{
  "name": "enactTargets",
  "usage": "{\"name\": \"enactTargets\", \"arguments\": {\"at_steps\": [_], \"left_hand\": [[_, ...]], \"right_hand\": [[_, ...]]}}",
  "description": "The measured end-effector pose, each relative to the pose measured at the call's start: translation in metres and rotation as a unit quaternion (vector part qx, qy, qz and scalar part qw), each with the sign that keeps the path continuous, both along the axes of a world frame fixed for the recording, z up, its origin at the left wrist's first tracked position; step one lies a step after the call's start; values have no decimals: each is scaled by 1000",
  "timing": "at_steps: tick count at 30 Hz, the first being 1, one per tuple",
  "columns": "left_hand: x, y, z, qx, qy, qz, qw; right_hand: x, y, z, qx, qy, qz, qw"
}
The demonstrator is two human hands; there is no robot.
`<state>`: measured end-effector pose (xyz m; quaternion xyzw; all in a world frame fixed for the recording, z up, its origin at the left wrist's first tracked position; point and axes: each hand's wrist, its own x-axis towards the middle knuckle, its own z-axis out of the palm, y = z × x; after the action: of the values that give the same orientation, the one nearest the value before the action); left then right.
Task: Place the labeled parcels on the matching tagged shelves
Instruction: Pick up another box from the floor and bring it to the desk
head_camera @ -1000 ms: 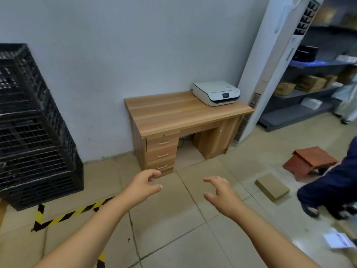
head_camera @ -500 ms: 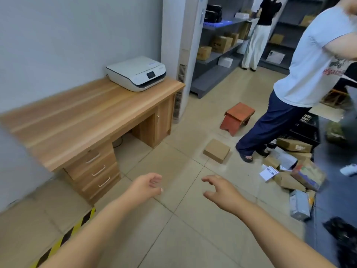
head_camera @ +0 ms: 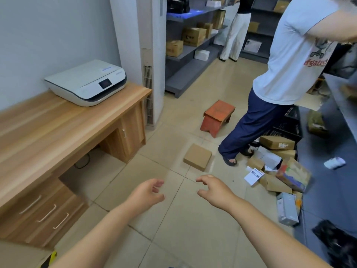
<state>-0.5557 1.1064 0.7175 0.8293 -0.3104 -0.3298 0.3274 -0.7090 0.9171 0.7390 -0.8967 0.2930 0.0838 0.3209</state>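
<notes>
Tiled floor [head_camera: 185,225] spreads below your left hand [head_camera: 147,193] and right hand [head_camera: 214,190], both empty, fingers loosely curled open, near 1 flat cardboard parcel [head_camera: 197,156].

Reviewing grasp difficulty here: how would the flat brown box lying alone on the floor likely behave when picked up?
The flat box looks like stiff cardboard, so it probably keeps its shape. Its thin profile suggests it is light. Lying flush on the smooth tiles, it may slide when pushed.

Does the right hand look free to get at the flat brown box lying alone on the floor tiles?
Probably yes: the right hand is open and empty, with bare tile between it and the flat box.
</notes>
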Motion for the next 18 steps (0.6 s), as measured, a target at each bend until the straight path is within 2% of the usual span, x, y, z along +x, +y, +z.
{"name": "enactTargets", "arguments": {"at_steps": [4,12,18], "left_hand": [[21,-57,-4,-19,3,22,1000],[89,-131,-23,6,-6,33,999],[164,-207,-35,2,-8,-6,1000]], "right_hand": [[27,-62,-4,3,-1,-9,1000],[91,-144,-23,23,19,-17,999],[157,-203,-27,19,18,-47,999]]}}
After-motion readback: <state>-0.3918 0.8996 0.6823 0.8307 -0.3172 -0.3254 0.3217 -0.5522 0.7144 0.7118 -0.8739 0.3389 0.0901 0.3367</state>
